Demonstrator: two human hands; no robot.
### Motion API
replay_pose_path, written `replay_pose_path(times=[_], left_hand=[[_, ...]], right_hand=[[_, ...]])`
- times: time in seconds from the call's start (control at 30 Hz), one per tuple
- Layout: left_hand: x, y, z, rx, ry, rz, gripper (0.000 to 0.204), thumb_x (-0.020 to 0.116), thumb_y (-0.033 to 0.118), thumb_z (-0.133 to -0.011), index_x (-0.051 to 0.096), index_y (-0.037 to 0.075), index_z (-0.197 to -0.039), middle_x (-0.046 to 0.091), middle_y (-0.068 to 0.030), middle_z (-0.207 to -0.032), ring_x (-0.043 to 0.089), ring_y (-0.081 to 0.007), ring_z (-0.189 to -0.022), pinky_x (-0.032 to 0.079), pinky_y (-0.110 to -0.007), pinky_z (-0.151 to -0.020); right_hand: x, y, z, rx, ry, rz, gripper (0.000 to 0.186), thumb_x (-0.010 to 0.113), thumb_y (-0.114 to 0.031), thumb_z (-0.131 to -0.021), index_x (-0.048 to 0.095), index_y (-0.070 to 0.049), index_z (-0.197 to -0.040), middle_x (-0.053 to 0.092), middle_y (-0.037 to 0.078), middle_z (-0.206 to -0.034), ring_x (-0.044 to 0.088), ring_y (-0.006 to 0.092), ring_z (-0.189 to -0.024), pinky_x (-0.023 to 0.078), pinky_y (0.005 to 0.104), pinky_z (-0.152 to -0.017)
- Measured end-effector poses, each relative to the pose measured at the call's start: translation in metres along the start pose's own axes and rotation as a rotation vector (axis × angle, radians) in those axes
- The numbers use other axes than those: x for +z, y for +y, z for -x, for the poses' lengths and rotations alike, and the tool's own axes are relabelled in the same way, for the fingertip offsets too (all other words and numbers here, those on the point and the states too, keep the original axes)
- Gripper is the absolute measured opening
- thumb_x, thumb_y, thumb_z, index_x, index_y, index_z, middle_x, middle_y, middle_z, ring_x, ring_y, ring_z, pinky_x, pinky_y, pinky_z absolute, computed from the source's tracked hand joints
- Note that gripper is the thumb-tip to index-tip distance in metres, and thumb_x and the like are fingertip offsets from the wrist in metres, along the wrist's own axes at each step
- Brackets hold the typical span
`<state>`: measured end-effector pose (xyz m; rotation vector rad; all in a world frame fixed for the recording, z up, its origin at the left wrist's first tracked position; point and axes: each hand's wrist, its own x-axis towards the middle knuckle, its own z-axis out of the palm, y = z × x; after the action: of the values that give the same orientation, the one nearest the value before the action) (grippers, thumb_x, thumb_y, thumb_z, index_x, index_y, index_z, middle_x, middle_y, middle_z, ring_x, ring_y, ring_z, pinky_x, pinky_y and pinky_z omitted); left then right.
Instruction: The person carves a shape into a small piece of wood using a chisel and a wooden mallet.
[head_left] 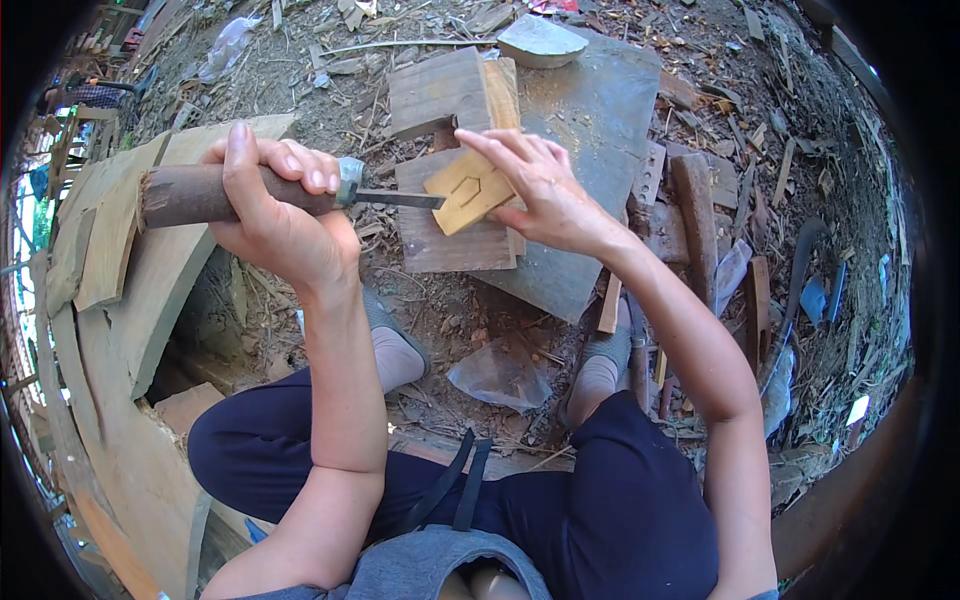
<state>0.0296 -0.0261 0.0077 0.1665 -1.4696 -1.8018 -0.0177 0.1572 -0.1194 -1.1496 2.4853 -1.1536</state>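
Observation:
My left hand (pixel 285 205) is wrapped round the thick, bark-brown wooden handle of a chisel (pixel 185 196). Something clear and plastic-like is bound where the handle meets the blade. The narrow dark blade points right, and its tip meets the left side of a small yellowish wood piece (pixel 462 205), which has a pointed outline cut into its face. My right hand (pixel 550 195) grips that piece at its right end, thumb below and fingers above. Beneath it lies a weathered wooden block (pixel 440 95) with a notch in its left side.
A broad grey board (pixel 590 130) lies under the block, with a pale, bowl-like lump (pixel 543 40) at its far end. Curved planks (pixel 150 300) are stacked at left. Between my feet is a clear plastic bag (pixel 503 375). A sickle-like curved tool (pixel 800 290) and wood offcuts lie at right.

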Motion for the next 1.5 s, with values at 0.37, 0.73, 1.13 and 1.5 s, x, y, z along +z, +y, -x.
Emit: replay_pose_path(times=[0.37,0.73,1.13,1.5], left_hand=[[0.001,-0.005,-0.001,0.065,0.137,0.007,0.031,0.059,0.026,-0.097,0.045,0.012,-0.073,0.043,0.0009,-0.060,0.043,-0.0108,-0.050,0.036,-0.028,-0.051],[-0.003,-0.018,-0.002,0.043,0.239,-0.001,0.037,0.063,0.034,-0.097,0.044,0.011,-0.075,0.044,0.0007,-0.064,0.044,-0.0111,-0.055,0.040,-0.030,-0.055],[-0.014,-0.030,0.003,0.089,0.195,0.091,0.034,0.055,0.041,-0.100,0.040,0.011,-0.106,0.048,-0.0040,-0.077,0.048,-0.0127,-0.067,0.046,-0.031,-0.062],[0.008,-0.028,0.008,0.291,0.074,-0.071,0.035,0.059,0.009,-0.093,0.028,0.013,-0.109,0.051,-0.0052,-0.075,0.047,-0.0125,-0.046,0.043,-0.029,-0.040]], right_hand=[[0.008,0.013,-0.005,0.065,0.119,-0.245,0.084,0.072,-0.005,-0.079,0.030,-0.019,-0.152,0.047,0.012,-0.143,0.048,0.0304,-0.129,0.042,0.0404,-0.108],[0.015,0.010,-0.003,0.010,0.177,-0.100,0.072,0.070,-0.005,-0.075,0.042,-0.011,-0.142,0.045,0.009,-0.140,0.051,0.0321,-0.125,0.045,0.0405,-0.104],[0.014,0.010,-0.002,0.030,0.158,-0.108,0.077,0.074,-0.005,-0.077,0.040,-0.016,-0.146,0.044,0.008,-0.142,0.049,0.0305,-0.127,0.045,0.0391,-0.106],[0.017,0.013,-0.003,0.005,0.189,-0.104,0.072,0.069,-0.006,-0.076,0.042,-0.014,-0.143,0.045,0.006,-0.141,0.051,0.0308,-0.124,0.046,0.0404,-0.104]])
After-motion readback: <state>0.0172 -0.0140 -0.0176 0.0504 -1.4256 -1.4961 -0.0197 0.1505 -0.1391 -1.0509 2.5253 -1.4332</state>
